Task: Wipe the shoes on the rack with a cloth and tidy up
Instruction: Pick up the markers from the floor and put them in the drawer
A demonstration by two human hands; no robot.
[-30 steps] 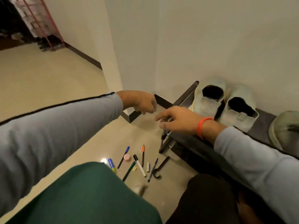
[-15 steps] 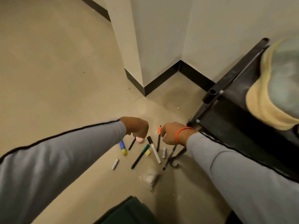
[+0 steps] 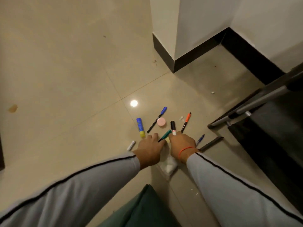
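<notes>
The fingers [image 3: 153,136] of the left hand [image 3: 150,149] reach flat and slightly spread over the near end of a green marker [image 3: 165,135], touching it, though whether they curl round it I cannot tell; the right hand [image 3: 182,144] lies beside it with its fingertips at the near end of a black-capped white marker [image 3: 173,128], and how those fingers close is hidden by the knuckles; both hands seem placed to gather the stationery scattered on the glossy tiled floor [image 3: 73,79], which reads as the tidying part of the task.

Under and just near of the hands lies a crumpled white cloth [image 3: 169,164], soft and folded; the shoes are out of view, and only a dark metal corner of the rack [image 3: 246,110] shows at the right. Farther off lie a blue-capped pen [image 3: 157,119], a round pink lid [image 3: 161,122], an orange pen [image 3: 186,122] and, to the left, a cylindrical blue-and-yellow glue stick [image 3: 140,129]; all smooth hard plastic, likely to roll or skid on the tiles.
</notes>
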